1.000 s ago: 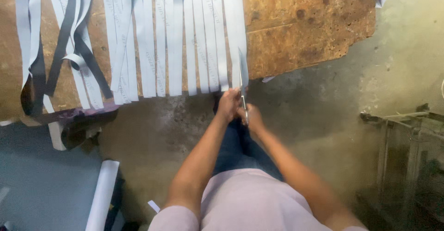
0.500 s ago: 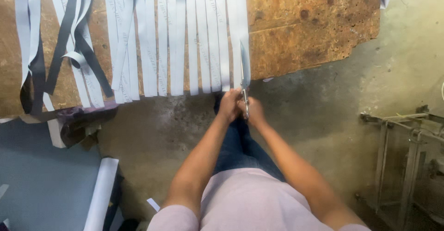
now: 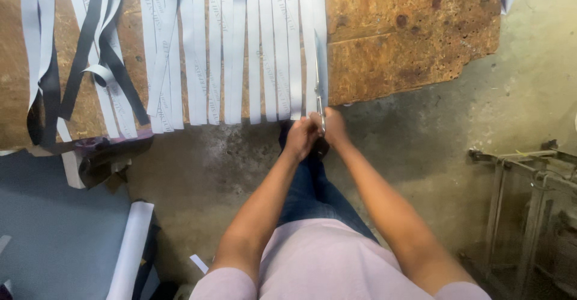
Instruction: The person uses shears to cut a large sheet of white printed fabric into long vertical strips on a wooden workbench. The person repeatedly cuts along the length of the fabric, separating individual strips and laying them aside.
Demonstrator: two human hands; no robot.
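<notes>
A pair of scissors [image 3: 318, 89] stands nearly upright in the middle of the frame, its long pale-metal blades pointing toward the top edge and running along the rightmost of the grey strips [image 3: 273, 47]. The blades lie between the last two strips, at the right end of the row, and the tip reaches about a third of the way up the visible strips. The strips are flat, light grey bands laid side by side on a worn brown board [image 3: 415, 35], their cut ends lined up at the board's lower edge; faint markings run along them, too small to read.

The left hand [image 3: 300, 136] and the right hand [image 3: 333, 128] meet just below the board's edge, at the centre of the frame. Both are curled closed around the base of the scissors, pressed against each other. The handles are hidden inside the two fists, so which fingers sit in the loops cannot be told, nor how far the blades are parted.

In the upper left, some strips twist and show a dark underside [image 3: 84, 47]. A white roll [image 3: 129, 246] at lower left is cut off by the frame, and a metal frame [image 3: 523, 198] at right is only partly visible.
</notes>
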